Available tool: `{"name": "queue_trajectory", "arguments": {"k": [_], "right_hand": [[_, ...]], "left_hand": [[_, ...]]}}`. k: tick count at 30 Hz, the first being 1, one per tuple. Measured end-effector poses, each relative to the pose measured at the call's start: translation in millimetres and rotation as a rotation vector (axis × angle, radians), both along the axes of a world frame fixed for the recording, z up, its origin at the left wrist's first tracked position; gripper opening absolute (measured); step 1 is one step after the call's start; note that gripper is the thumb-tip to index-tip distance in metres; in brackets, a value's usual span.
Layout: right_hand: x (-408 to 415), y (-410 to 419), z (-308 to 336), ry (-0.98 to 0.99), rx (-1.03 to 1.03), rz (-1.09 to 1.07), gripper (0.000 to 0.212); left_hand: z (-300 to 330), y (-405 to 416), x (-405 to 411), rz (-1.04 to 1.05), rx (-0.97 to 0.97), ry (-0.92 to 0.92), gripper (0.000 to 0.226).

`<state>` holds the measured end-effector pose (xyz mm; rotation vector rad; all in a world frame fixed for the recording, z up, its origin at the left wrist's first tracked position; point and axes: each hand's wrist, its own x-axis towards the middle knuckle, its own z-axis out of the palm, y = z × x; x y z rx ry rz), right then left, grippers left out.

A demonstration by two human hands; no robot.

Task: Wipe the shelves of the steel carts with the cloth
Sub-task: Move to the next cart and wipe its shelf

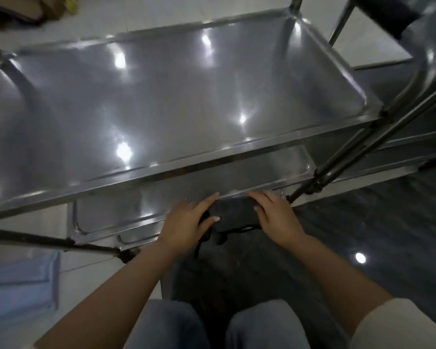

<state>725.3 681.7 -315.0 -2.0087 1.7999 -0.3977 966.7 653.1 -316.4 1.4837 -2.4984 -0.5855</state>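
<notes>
Head view looks down on a big steel cart: its top shelf (176,96) is wide and shiny, and a lower shelf (212,182) peeks out under it. At the near edge of that lower shelf lies the dark cloth (233,216). The left hand (186,222) holds the cloth's left end, thumb on top. The right hand (278,215) lies on its right end, fingers loosely bent. I think the lower shelf is being wiped now. Next, both hands should push the cloth along the shelf and press down.
</notes>
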Motion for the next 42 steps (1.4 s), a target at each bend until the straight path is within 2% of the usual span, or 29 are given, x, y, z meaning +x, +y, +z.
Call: {"name": "queue_trajectory", "arguments": {"k": [4,7,10,12,14,16,18,22,25,28,30,34,38,42], "right_hand": [[3.0,-46.2,-91.5,-0.004,-0.081,-0.039,0.042],[4.2,-85.5,-144.8,0.046,-0.103,-0.041,0.039],[10.9,-117.2,-179.0,0.184,-0.154,-0.059,0.041],[19.4,-127.7,-190.7,0.261,-0.308,-0.044,0.042],[34.2,-128.2,-200.6,0.215,-0.437,0.066,0.041],[51.1,-124.2,-210.9,0.234,-0.358,0.209,0.050],[59.0,-119.5,-220.7,0.306,-0.257,0.264,0.057],[45.7,-122.5,-221.3,0.349,-0.250,0.290,0.052],[16.9,-136.4,-222.7,0.386,-0.259,0.188,0.052],[-14.7,-148.3,-226.6,0.378,-0.231,-0.018,0.053],[-20.3,-153.8,-227.9,0.349,-0.205,-0.079,0.055],[22.3,-163.2,-230.2,0.330,-0.165,0.047,0.056],[68.0,-177.9,-237.7,0.346,-0.231,0.164,0.058],[33.6,-194.9,-235.8,0.357,-0.230,0.122,0.056]], "left_hand": [[-96.4,-35.2,-4.1,0.061,-0.040,0.103,0.053],[-152.1,-66.5,-11.8,0.171,-0.231,0.030,0.046],[-188.7,-92.0,-18.2,0.307,-0.278,0.006,0.047],[-203.9,-101.9,-18.3,0.369,-0.339,-0.036,0.051],[-217.8,-103.7,-13.9,0.397,-0.381,-0.080,0.056],[-226.9,-100.4,-7.0,0.439,-0.348,-0.040,0.057],[-227.1,-96.8,-1.0,0.483,-0.323,-0.021,0.055],[-215.0,-100.2,18.4,0.499,-0.265,-0.181,0.058],[-222.1,-100.0,37.9,0.460,-0.179,-0.344,0.056],[-225.4,-99.4,39.3,0.451,-0.158,-0.307,0.058],[-225.1,-100.1,36.7,0.439,-0.170,-0.295,0.056],[-231.3,-102.3,39.7,0.434,-0.185,-0.291,0.056],[-237.4,-108.0,41.5,0.455,-0.181,-0.271,0.056],[-237.2,-108.6,43.0,0.427,-0.194,-0.280,0.055]]}}
